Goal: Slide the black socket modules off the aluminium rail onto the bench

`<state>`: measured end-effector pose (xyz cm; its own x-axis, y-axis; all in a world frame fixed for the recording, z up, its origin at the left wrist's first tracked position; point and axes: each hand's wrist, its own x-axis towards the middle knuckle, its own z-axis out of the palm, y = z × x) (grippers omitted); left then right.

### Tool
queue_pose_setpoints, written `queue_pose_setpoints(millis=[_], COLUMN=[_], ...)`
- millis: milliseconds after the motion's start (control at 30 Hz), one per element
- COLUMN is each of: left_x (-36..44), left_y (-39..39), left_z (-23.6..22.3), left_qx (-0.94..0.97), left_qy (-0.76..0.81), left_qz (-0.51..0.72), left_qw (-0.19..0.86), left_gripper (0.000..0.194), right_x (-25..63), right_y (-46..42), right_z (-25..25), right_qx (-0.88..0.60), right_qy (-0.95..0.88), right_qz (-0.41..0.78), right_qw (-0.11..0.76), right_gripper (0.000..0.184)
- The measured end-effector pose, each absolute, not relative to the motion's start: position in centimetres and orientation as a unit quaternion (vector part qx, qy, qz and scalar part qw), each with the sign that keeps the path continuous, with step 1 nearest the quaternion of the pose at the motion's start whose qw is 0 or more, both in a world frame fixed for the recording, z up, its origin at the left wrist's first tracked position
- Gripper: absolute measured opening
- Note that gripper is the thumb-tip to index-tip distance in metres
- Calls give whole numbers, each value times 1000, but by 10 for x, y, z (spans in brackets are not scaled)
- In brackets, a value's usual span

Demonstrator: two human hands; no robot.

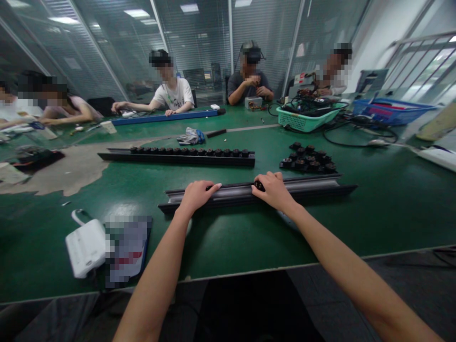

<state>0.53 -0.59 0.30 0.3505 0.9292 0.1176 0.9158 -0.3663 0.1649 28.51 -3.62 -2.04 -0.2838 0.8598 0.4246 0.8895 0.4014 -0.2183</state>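
A long black metal channel, pale grey inside, lies across the table in front of me. Over its left part, my left hand is closed with fingers across the far wall and thumb along the trough; a small dark piece shows beside the thumb. My right hand pinches a round black socket module at the channel's middle. Behind it stands a second black channel, filled along most of its length with a row of similar modules. More loose socket modules are grouped to the right.
At the near left are a white adapter box and a pixelated flat packet. Gloves and a black bar lie farther back. A green basket of cables and a blue basket stand at right. Several people sit opposite.
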Motion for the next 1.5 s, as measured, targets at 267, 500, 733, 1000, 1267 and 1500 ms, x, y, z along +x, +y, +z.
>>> queue_pose_setpoints(millis=[267,500,733,1000,1267,1500], left_x=[6,5,5,5,5,6], left_y=[-6,-6,-5,-4,-5,-6], left_z=[3,3,3,2,1,5], left_qx=[820,820,821,821,824,823], left_qy=[562,562,562,560,556,558], left_qz=[99,96,98,99,104,99], left_qw=[43,38,42,39,36,41], left_gripper=[61,62,62,61,62,61], right_x=[292,302,307,307,309,313], right_y=[-36,-33,-32,-33,-32,-30], right_z=[-20,-20,-18,-18,-19,-18], right_qx=[-544,-542,-537,-568,-586,-598], right_qy=[-801,-796,-801,-782,-769,-761], right_qz=[-44,-17,-17,-41,-39,-26], right_qw=[247,268,266,255,254,252], right_gripper=[23,24,24,25,26,25])
